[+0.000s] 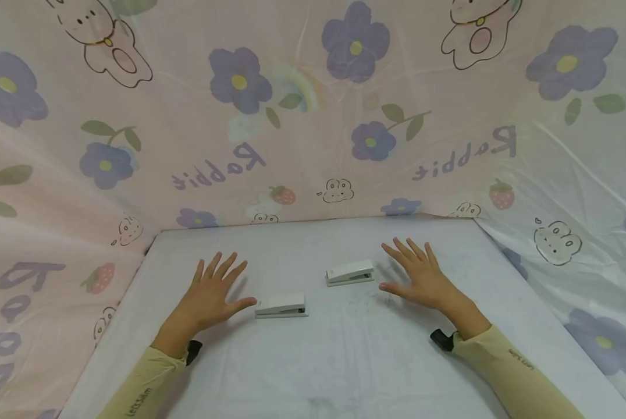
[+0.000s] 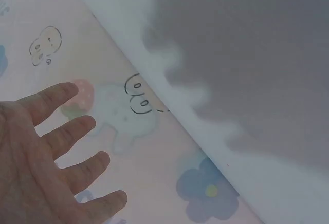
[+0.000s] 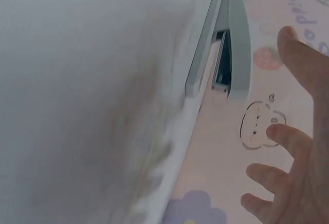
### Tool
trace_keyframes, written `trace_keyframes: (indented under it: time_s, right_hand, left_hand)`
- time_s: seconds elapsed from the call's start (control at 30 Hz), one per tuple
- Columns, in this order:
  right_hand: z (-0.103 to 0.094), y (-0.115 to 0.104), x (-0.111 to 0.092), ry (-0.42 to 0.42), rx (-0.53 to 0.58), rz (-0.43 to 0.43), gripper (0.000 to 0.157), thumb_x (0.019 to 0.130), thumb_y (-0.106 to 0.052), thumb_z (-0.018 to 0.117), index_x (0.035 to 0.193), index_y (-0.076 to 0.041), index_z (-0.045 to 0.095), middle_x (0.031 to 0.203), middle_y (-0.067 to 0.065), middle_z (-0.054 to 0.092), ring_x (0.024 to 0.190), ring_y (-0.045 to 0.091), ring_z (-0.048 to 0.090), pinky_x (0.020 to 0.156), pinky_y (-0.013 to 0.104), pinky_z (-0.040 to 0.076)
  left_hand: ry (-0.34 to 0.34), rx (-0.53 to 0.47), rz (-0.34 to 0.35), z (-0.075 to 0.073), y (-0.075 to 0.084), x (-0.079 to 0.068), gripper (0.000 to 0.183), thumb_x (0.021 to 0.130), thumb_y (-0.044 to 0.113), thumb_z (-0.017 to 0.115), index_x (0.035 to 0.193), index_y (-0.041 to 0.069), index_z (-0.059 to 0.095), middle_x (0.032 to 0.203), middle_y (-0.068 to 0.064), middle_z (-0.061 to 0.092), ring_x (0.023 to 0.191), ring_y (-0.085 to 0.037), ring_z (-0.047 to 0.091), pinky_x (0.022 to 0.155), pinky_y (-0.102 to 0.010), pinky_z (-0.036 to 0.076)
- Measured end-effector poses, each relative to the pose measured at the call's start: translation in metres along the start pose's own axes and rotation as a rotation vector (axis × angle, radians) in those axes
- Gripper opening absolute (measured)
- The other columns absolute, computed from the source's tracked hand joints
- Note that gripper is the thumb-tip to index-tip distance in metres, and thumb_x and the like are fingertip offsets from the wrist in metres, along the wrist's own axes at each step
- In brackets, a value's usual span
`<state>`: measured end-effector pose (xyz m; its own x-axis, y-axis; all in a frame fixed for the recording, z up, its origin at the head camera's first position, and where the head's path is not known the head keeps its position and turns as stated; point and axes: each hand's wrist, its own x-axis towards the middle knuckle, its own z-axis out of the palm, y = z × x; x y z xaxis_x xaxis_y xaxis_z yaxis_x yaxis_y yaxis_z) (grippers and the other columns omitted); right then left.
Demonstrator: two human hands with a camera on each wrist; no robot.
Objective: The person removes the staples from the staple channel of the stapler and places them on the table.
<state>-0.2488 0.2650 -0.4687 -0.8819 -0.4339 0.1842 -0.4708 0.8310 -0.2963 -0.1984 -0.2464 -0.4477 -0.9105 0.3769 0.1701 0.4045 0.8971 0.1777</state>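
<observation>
The nearer stapler, white, lay flat on the white tabletop. The farther stapler, also white, sat beyond it and to its right, a little apart, with its arm raised off its base at the right end. The left hand was just left of the nearer stapler, fingers spread wide and grasping nothing; its thumb tip reached the nearer stapler's left end, though whether they touched could not be told. The right hand, likewise spread wide and holding nothing, was well to the right of the nearer stapler, past the farther one. Tan sleeves covered both forearms, to the left and right of the nearer stapler and closer to the viewer. A small black device showed at each wrist. Far behind the nearer stapler hung a pink cloth printed with flowers, rabbits and strawberries.
</observation>
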Motion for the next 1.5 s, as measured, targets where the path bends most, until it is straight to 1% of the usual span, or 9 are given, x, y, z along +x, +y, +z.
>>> trace_keyframes:
  time_s: [0.27,0.5,0.67,0.77,0.87,1.07,1.17,1.3,1.5]
  right_hand:
    - [0.006,-0.031,0.003,-0.004,0.027,-0.104,0.098,0.092,-0.069,0.074,0.17,-0.03,0.031,0.179,0.011,0.018,0.165,0.043,0.01,0.128,0.067,-0.002]
    - [0.013,-0.05,0.004,0.002,0.054,-0.174,0.097,0.092,-0.066,0.076,0.169,-0.025,0.034,0.177,0.012,0.023,0.164,0.043,0.014,0.128,0.067,0.003]
    - [0.017,-0.062,0.006,-0.014,0.094,-0.213,0.096,0.093,-0.065,0.076,0.169,-0.025,0.034,0.177,0.011,0.025,0.162,0.044,0.021,0.13,0.062,0.009]
    - [0.02,-0.069,0.007,-0.031,0.113,-0.225,0.097,0.092,-0.066,0.076,0.17,-0.029,0.032,0.177,0.006,0.024,0.163,0.039,0.02,0.131,0.058,0.01]
    - [0.023,-0.075,0.009,-0.042,0.124,-0.252,0.098,0.091,-0.067,0.077,0.17,-0.029,0.033,0.177,0.005,0.025,0.164,0.038,0.02,0.131,0.058,0.015]
    - [0.031,-0.085,0.012,-0.088,0.193,-0.281,0.097,0.09,-0.061,0.082,0.167,-0.022,0.04,0.176,0.004,0.028,0.163,0.034,0.022,0.125,0.06,0.031]
    - [0.035,-0.09,0.014,-0.11,0.242,-0.301,0.095,0.089,-0.055,0.085,0.166,-0.022,0.042,0.176,0.002,0.03,0.163,0.031,0.025,0.123,0.058,0.034]
    - [0.04,-0.097,0.016,-0.109,0.264,-0.35,0.092,0.089,-0.05,0.088,0.164,-0.018,0.045,0.173,0.007,0.035,0.16,0.033,0.033,0.121,0.057,0.039]
    - [0.045,-0.106,0.02,-0.135,0.291,-0.35,0.087,0.09,-0.049,0.087,0.16,-0.013,0.05,0.167,0.012,0.044,0.155,0.034,0.041,0.117,0.057,0.043]
  left_hand:
    - [0.004,0.009,0.073,0.005,0.014,0.004,0.092,0.095,0.071,0.066,0.165,0.014,0.044,0.172,-0.018,0.034,0.161,-0.05,0.019,0.123,-0.076,0.01]
    - [0.014,0.024,0.129,0.007,0.025,0.007,0.09,0.096,0.07,0.066,0.164,0.014,0.046,0.172,-0.017,0.035,0.16,-0.048,0.022,0.123,-0.075,0.014]
    - [0.029,0.056,0.168,0.009,0.033,0.009,0.089,0.097,0.072,0.064,0.162,0.013,0.048,0.17,-0.018,0.039,0.159,-0.049,0.027,0.122,-0.075,0.018]
    - [0.011,0.056,0.172,0.009,0.038,0.011,0.089,0.096,0.069,0.066,0.163,0.013,0.047,0.171,-0.017,0.038,0.159,-0.048,0.026,0.124,-0.074,0.017]
    - [-0.003,0.048,0.181,0.008,0.043,0.013,0.089,0.096,0.068,0.068,0.163,0.014,0.046,0.171,-0.016,0.037,0.16,-0.047,0.026,0.124,-0.073,0.017]
    - [-0.02,0.056,0.197,0.013,0.048,0.019,0.092,0.095,0.072,0.066,0.165,0.017,0.044,0.173,-0.014,0.035,0.161,-0.044,0.025,0.126,-0.07,0.015]
    - [-0.029,0.057,0.204,0.015,0.052,0.021,0.091,0.096,0.072,0.065,0.165,0.017,0.044,0.173,-0.013,0.034,0.161,-0.043,0.025,0.127,-0.069,0.015]
    - [-0.028,0.063,0.221,0.017,0.057,0.025,0.089,0.097,0.072,0.064,0.164,0.016,0.046,0.172,-0.013,0.036,0.16,-0.043,0.027,0.126,-0.069,0.017]
    - [-0.036,0.063,0.252,0.02,0.065,0.03,0.085,0.098,0.071,0.064,0.161,0.016,0.05,0.169,-0.013,0.042,0.158,-0.041,0.033,0.126,-0.064,0.024]
